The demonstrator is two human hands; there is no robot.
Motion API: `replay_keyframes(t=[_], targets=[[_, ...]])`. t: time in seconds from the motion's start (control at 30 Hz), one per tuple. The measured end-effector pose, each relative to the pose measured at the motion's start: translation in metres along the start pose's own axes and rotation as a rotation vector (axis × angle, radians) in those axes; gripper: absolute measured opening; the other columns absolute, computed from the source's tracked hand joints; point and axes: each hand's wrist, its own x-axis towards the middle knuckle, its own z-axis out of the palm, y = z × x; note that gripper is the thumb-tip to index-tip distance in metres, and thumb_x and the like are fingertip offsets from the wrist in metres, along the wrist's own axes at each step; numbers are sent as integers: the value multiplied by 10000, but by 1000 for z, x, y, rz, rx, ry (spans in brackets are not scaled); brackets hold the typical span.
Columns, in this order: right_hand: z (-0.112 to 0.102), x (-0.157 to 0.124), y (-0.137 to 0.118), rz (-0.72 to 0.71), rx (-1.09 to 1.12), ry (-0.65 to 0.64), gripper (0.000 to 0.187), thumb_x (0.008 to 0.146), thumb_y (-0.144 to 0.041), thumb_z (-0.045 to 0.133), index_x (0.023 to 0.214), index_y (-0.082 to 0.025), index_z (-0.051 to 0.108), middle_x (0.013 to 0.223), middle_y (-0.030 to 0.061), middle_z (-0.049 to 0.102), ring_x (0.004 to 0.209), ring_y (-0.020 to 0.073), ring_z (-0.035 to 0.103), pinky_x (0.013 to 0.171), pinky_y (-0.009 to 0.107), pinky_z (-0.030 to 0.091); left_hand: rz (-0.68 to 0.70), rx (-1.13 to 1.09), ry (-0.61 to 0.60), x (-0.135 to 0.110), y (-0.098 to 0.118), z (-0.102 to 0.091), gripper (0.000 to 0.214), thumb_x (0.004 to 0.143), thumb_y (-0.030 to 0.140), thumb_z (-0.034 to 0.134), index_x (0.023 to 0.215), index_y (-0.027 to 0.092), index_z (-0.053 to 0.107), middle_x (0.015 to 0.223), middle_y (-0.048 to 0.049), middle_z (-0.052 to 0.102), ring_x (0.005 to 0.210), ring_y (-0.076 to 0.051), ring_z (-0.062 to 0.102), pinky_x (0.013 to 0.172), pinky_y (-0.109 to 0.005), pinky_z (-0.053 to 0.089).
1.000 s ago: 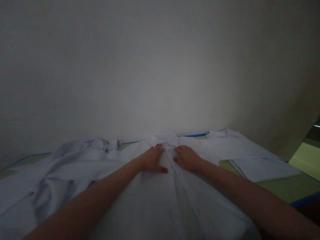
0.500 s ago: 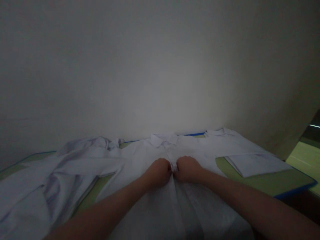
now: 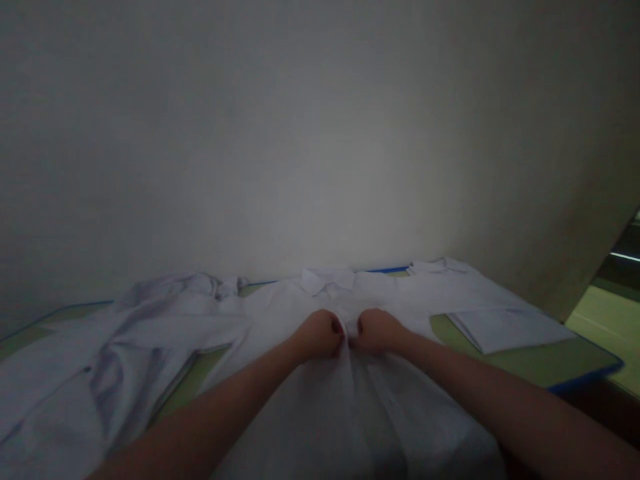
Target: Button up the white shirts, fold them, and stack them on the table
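Note:
A white collared shirt (image 3: 320, 400) lies front up before me, its collar (image 3: 327, 279) pointing toward the wall. Both hands are at the middle of its chest, on the front opening. My left hand (image 3: 320, 333) is closed, pinching the fabric along the front edge. Just to its right, my right hand (image 3: 377, 330) is also closed with fingertips on the other front edge. A small gap separates the two hands. Any button between the fingers is too small and dark to make out. Below the hands, the front panels hang loosely in folds.
Crumpled white garments (image 3: 145, 353) are heaped on the left. Folded white clothing (image 3: 510, 327) lies at the right on the green table top (image 3: 540, 367), which has a blue edge. A plain wall (image 3: 320, 133) rises directly behind the table.
My hands have drawn slightly apart and a little upward, still at the shirt's front opening. The view has shifted slightly.

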Motion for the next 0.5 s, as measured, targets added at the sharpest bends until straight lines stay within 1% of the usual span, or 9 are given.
replay_keyframes(t=[0.07,0.17,0.23,0.33,0.5], targets=[[3,0,-1,-12,-49,42,399,650,-448,521,833,-136,691,828,168,672,765,290,638,623,343,473,7,-14,-4,0,0,4,171,649,197,509,674,155,673,595,-42,652,596,-142,596,579,-216,408],[4,4,-3,0,-63,3,352,657,-389,514,821,-130,688,801,167,672,747,280,643,601,320,471,36,-29,-4,-1,-2,11,216,714,212,456,739,161,665,621,-39,655,585,-127,594,583,-211,405],[3,7,-4,15,-54,-10,343,662,-371,516,823,-121,687,802,171,670,751,273,642,600,308,468,49,-28,34,-1,-3,15,220,738,215,443,745,156,654,656,-49,658,603,-129,593,599,-218,402],[-1,9,-4,22,-53,14,333,677,-342,518,858,-116,683,848,178,666,800,273,634,645,316,462,56,-20,102,0,-6,20,197,746,218,455,738,152,641,714,-66,660,655,-146,591,618,-235,391],[-15,4,-5,-2,-75,66,267,716,-276,509,885,-140,665,897,147,661,851,254,615,698,310,438,75,-42,187,3,-10,27,191,755,219,449,725,157,627,746,-69,655,686,-156,584,617,-244,380]])
